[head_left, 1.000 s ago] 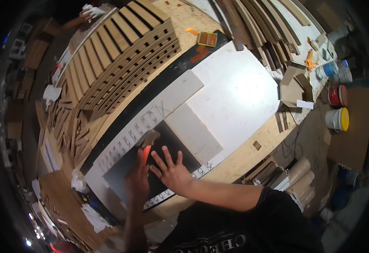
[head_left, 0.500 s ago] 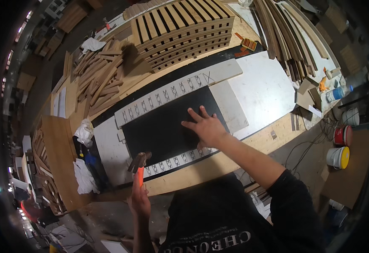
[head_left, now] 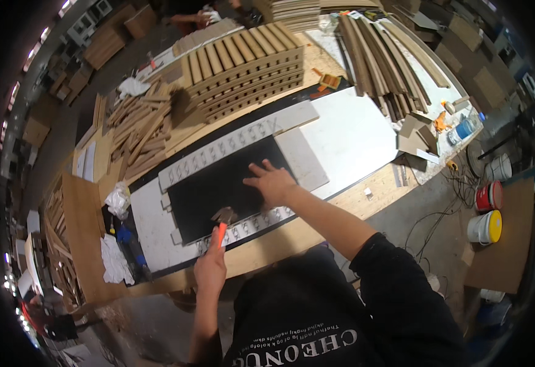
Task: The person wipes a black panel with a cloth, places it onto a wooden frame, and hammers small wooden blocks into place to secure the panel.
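My left hand (head_left: 210, 269) is closed round the orange handle of a claw hammer (head_left: 223, 216). The hammer's head is over the near edge of a flat black panel (head_left: 215, 189); contact cannot be made out. On the panel's right part lies my right hand (head_left: 273, 185), fingers spread and holding nothing. A pale strip with hand-drawn crossed marks (head_left: 218, 147) runs along the far side of the panel. Another marked strip (head_left: 252, 227) borders its near side, partly behind the hammer. A plain pale board (head_left: 304, 156) adjoins the right end.
Slatted wooden frames (head_left: 249, 73) are stacked beyond the panel. Loose wood sticks (head_left: 142, 125) are heaped at left, and long strips (head_left: 381, 61) lie at far right. A bottle (head_left: 463, 129) stands near the table's right end. Buckets (head_left: 485, 227) and cables are on the floor.
The hammer has moved right and away from me, from beside the panel's near left corner to over its near edge. My right hand stays spread on the panel. The view has shifted.
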`<state>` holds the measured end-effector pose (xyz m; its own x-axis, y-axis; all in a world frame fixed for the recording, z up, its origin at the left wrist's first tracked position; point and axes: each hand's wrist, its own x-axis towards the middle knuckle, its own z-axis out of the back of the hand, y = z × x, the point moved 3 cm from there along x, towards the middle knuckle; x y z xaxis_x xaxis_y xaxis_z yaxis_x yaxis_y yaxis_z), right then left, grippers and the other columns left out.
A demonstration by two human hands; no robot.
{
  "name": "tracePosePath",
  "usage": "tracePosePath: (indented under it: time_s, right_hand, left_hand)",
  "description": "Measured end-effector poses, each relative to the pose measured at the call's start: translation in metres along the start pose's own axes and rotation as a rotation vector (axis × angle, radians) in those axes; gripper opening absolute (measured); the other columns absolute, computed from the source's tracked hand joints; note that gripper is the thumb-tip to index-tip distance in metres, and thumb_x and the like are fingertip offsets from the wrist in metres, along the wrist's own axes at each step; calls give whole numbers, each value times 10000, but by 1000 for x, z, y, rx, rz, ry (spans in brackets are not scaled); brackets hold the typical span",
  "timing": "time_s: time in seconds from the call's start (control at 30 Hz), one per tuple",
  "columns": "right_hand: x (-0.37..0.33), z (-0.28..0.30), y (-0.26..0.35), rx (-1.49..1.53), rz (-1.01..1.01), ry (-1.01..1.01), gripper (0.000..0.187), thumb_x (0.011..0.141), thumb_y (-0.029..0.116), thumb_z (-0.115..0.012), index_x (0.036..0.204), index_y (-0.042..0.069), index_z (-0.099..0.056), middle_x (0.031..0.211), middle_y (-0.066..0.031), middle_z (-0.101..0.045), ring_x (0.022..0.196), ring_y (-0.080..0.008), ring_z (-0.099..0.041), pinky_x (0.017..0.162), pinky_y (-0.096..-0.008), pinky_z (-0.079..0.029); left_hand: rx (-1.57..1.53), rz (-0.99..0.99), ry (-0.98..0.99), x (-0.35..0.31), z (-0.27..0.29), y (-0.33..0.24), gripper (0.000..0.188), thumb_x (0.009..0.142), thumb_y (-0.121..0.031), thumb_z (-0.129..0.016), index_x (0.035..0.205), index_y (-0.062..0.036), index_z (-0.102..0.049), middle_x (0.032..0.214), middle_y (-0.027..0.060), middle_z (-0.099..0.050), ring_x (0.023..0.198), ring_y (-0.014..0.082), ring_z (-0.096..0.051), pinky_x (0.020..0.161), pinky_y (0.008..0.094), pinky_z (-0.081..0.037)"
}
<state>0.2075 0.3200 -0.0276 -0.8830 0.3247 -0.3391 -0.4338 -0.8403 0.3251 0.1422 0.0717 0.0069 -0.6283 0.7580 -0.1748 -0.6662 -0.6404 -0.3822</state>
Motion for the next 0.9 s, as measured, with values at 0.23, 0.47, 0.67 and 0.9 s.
tracePosePath:
  time_s: [0.23,0.47,0.67,0.9]
  right_hand:
    - [-28,7,-79,526,-345,-209,674,680,296,-823,1218,43,-505,1213,-171,-589,1098,-320,-593,880,-394,-498]
    - [-28,8,-98,641,-323,-95,591,687,310,-825,1116,8,-552,1008,-179,-672,995,-344,-638,841,-413,-509]
    - [-24,8,-98,610,-267,-100,553,716,294,-806,1100,-7,-544,997,-193,-672,988,-337,-643,831,-409,-512]
    - [-16,-3,-102,611,-288,-138,556,691,336,-813,1085,42,-554,979,-182,-657,968,-364,-621,827,-436,-487]
  left_hand:
    - [-322,111,-37,-4,-8,7,507,917,-107,-460,1421,-151,-418,773,154,-632,601,203,-571,617,324,-477]
    - [-39,19,-36,17,-17,-84,509,925,-116,-460,1429,-142,-400,819,167,-637,670,244,-628,659,365,-502]
    - [-131,-40,10,24,-25,-104,506,946,-229,-418,1438,-116,-387,758,106,-570,663,164,-576,658,318,-478]
    - [-162,-114,-21,30,-41,-114,483,908,-96,-489,1390,-95,-449,1051,199,-648,703,313,-654,654,384,-509]
